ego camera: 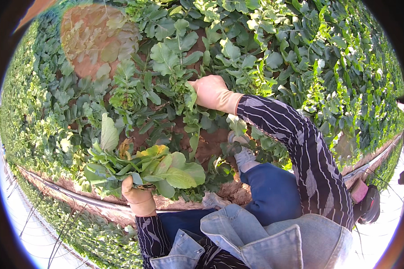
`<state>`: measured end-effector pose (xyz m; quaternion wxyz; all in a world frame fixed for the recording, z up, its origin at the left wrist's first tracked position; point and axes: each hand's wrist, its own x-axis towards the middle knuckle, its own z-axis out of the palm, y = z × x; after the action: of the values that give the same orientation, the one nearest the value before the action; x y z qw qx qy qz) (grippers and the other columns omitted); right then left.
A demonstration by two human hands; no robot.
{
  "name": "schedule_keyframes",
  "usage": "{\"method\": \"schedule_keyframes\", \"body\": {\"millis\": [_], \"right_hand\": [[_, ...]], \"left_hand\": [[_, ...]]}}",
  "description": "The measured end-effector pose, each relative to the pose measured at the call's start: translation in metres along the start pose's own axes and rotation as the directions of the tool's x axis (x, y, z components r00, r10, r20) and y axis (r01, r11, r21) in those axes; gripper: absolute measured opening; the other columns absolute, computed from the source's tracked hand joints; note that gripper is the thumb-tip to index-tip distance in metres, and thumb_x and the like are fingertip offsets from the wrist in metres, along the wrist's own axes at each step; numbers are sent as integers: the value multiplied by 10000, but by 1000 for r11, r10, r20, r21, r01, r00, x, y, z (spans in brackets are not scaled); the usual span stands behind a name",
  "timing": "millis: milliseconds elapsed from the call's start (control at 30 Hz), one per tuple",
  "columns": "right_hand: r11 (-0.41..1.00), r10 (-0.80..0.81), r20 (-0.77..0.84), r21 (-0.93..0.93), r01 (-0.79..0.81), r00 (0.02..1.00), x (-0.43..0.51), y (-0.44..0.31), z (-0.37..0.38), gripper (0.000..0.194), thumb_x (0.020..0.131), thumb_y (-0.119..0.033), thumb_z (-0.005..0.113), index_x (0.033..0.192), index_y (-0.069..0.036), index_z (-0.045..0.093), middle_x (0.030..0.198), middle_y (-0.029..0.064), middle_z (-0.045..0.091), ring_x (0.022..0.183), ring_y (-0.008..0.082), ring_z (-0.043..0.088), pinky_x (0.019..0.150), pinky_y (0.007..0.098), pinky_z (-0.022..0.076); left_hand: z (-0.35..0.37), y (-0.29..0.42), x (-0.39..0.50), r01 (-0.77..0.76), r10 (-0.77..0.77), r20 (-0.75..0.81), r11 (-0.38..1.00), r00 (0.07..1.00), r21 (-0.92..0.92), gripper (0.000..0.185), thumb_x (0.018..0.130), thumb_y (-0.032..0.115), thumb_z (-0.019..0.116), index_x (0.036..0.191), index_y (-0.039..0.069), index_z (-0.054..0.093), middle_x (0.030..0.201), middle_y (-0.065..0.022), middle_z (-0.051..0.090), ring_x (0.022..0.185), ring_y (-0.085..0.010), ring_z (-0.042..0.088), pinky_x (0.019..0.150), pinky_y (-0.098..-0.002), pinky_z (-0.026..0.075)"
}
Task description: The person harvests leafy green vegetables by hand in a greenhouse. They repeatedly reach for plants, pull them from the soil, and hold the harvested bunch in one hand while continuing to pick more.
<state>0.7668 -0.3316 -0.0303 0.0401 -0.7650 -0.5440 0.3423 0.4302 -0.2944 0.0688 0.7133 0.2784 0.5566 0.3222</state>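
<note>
A loose bunch of broad green leaves [175,171], some yellowing, is held in my left hand [138,198] low on the left. Its thumb lies against the near side of the bunch; the other fingers are hidden under the leaves. Farther forward, my right hand [213,92] reaches into a leafy plant [180,64] with lobed leaves. The fingers are closed at a leaf [191,97] by the plant's middle, though the fingertips are partly covered by foliage. Both hands wear pale gloves.
Dense rows of the same crop [289,43] spread ahead and to both sides. Brown soil [207,144] shows between plants. My shoe [244,156] stands among the leaves. A pale strip [97,201] edges the bed, with thin wires [59,232] beyond. Another person's cap [369,205] appears at the right.
</note>
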Motion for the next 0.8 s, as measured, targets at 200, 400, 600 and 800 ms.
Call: {"method": "schedule_keyframes", "body": {"millis": [200,400,600,800], "right_hand": [[992,-15,212,-118,41,977,3,15,-28,309,775,-284,650,1056,-154,660,962,100,685,936,296,653,786,400,518],[999,4,-289,46,10,957,3,44,-76,304,838,-192,635,1140,-160,625,988,84,667,787,266,642,705,375,510],[696,169,-682,594,404,712,-9,45,-113,209,864,-129,622,1067,-155,662,707,21,633,584,81,566,559,249,473],[849,-417,-733,-103,518,537,-48,-18,-77,375,707,-75,653,1065,-186,640,852,-8,646,616,206,622,548,328,493]], "left_hand": [[-1,2,3,14,-12,38,999,999,-31,538,767,275,614,1233,21,523,1177,-118,596,1023,-293,605,898,-421,500],[8,2,2,-27,38,138,997,990,-77,582,806,278,577,1316,22,464,1193,-148,589,1076,-324,577,962,-455,454],[13,3,8,-16,43,176,988,983,-155,562,851,237,546,1360,35,421,1220,-172,568,1076,-332,577,952,-477,467],[-9,-11,13,-402,265,306,497,914,769,583,770,21,708,1276,-33,424,1177,-155,585,1013,-207,592,892,-321,477]]}}
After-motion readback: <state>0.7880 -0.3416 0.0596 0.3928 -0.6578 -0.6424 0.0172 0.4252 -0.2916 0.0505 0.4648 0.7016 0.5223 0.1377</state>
